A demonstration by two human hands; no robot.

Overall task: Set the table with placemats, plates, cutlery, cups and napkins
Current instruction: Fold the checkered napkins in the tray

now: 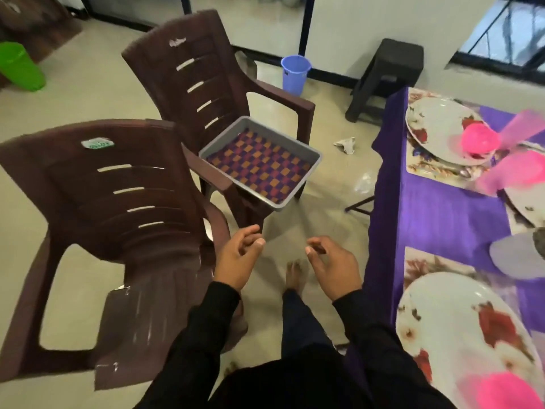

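Note:
The table (436,219) on the right wears a purple cloth. A floral placemat (418,160) lies on it under a flowered white plate (436,128) that carries a pink cup (479,141). Nearer me a second white plate (451,329) holds another pink cup (507,392), and pink napkins (513,169) lie between the settings. My left hand (237,258) and my right hand (333,264) hover over the floor, fingers loosely curled, holding nothing. A grey tray (317,160) lined with a checked purple and orange mat (259,165) sits on the far chair's seat.
Two brown plastic chairs (112,219) stand to my left, close together. A blue bucket (295,73), a dark stool (386,75) and a green bin (17,66) are along the walls. Crumpled paper (345,144) lies on the floor. My bare foot (296,274) shows below.

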